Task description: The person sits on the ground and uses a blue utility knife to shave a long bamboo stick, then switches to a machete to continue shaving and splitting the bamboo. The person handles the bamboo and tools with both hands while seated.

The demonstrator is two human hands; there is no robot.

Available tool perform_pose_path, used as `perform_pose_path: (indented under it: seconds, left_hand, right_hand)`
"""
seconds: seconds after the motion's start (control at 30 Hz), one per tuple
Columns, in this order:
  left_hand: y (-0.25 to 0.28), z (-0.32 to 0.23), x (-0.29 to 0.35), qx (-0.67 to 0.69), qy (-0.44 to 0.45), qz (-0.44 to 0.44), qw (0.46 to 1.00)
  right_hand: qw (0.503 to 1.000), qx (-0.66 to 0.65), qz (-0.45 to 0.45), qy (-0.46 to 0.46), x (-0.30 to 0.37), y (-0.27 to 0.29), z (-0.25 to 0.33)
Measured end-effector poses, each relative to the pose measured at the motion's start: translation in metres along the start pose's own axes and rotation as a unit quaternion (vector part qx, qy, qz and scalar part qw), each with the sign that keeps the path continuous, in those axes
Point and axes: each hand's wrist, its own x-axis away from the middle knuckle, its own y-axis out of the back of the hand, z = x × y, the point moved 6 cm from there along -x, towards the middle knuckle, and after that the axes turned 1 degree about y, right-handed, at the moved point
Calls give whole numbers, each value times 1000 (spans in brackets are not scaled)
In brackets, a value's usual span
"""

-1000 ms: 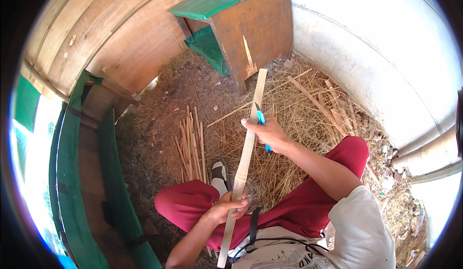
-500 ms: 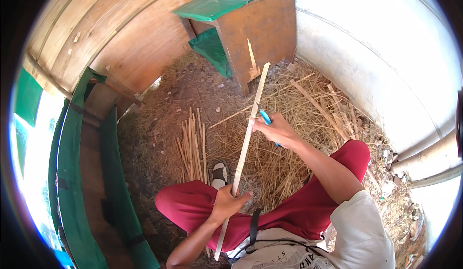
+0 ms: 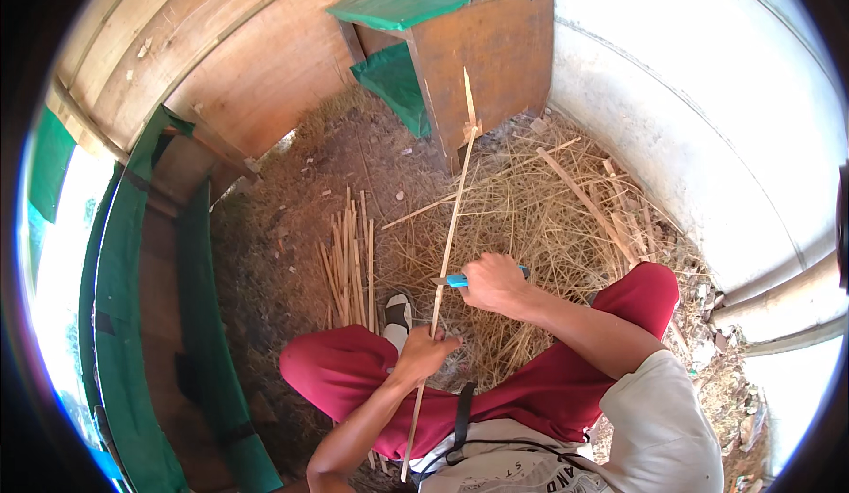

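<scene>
A long, pale bamboo strip (image 3: 454, 219) slants up and away from my lap, its narrow edge turned towards me. Low on it, my left hand (image 3: 419, 357) is closed around the strip. In my right fist (image 3: 493, 282) is a utility knife with a blue handle (image 3: 457, 281); its blade lies across the strip, a short way above my left hand. The strip's lower end reaches down past my red trousers (image 3: 345, 360).
Several cut strips (image 3: 352, 263) lie bundled on the ground beyond my left knee. Thin shavings (image 3: 522, 219) cover the ground ahead. A wooden box with a green top (image 3: 442, 0) stands at the back. Green-covered shelving (image 3: 133, 316) lines the left; a white wall (image 3: 690, 95) rises right.
The knife has come down along the strip towards my left hand. The strip has turned from its broad face to its narrow edge and its far end sits slightly lower.
</scene>
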Motion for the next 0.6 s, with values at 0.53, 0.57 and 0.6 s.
perform_pose_path:
  seconds: [0.53,0.57,0.6]
  left_hand:
    - [-31,26,29,66,12,137,988]
    - [-30,25,33,105,43,143,983]
    - [-30,24,37,149,74,147,975]
  right_hand:
    - [985,43,35,-162,-31,-5,-89]
    - [986,45,38,-158,-31,-4,-88]
    - [989,34,28,-140,-31,0,-79]
